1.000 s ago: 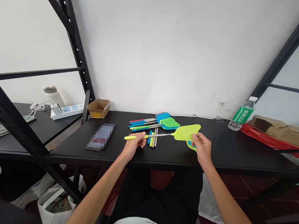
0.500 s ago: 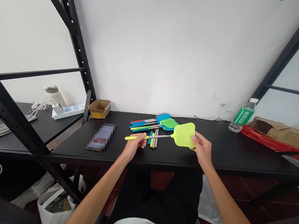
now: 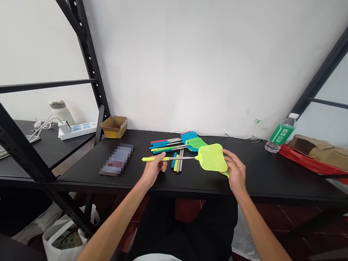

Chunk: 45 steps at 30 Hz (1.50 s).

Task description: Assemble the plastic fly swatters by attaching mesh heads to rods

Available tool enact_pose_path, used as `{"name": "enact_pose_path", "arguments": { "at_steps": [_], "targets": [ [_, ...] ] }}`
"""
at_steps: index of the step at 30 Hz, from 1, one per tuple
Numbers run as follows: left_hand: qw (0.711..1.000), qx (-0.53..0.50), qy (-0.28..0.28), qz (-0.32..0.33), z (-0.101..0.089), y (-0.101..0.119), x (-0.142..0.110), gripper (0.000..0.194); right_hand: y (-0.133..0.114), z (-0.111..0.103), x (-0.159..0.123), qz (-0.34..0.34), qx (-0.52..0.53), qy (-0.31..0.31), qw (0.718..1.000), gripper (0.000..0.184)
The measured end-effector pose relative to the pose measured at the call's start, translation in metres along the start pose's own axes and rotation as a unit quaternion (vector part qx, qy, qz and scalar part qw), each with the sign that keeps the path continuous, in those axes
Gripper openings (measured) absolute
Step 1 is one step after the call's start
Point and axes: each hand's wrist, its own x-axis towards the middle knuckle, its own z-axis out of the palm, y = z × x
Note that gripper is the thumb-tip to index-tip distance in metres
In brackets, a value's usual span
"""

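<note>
My left hand point(image 3: 154, 167) is closed around the yellow-green handle of a telescopic fly swatter point(image 3: 212, 157), which I hold level above the table. Its perforated square head points right, toward my right hand point(image 3: 235, 170). That hand is beside the head's right edge, fingers extended and parted; whether they still touch the edge is hard to tell. A bit of another yellow-green piece point(image 3: 227, 174) peeks out beneath the head, mostly hidden. Behind lies a pile of fly swatters with blue and green heads point(image 3: 195, 143). Several loose handles and metal rods point(image 3: 177, 162) lie between my hands.
On the black table point(image 3: 268, 179) are a phone with a blurred screen point(image 3: 117, 160) and a small open cardboard box point(image 3: 114, 127). A water bottle point(image 3: 281, 133) stands back right beside a cardboard piece point(image 3: 327, 152) on red material. Black rack posts frame both sides; a power strip point(image 3: 77, 130) lies left.
The fingers of my right hand have loosened and spread at the swatter head's edge. The swatter has tilted slightly, while my left hand keeps its hold on the handle.
</note>
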Motion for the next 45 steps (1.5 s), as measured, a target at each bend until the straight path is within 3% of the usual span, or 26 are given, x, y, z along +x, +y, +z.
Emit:
{"name": "enact_pose_path", "arguments": {
  "at_steps": [16,27,33,45],
  "targets": [
    [0.999,-0.030,0.039,-0.006,0.002,-0.002,0.003,0.049,0.008,-0.003,0.006,-0.057,-0.035,-0.027,0.997,0.032],
    [0.998,-0.048,0.033,-0.002,0.001,-0.004,0.004,0.047,0.013,-0.006,0.007,-0.036,-0.035,-0.023,0.998,0.031],
    [0.998,-0.055,0.037,-0.004,0.001,-0.003,0.004,0.046,0.007,-0.001,0.005,-0.097,-0.055,-0.014,0.994,0.021],
    [0.997,-0.066,0.045,-0.007,0.000,-0.003,0.003,0.046,0.008,-0.003,0.004,-0.035,-0.054,0.000,0.998,0.025]
  ]
}}
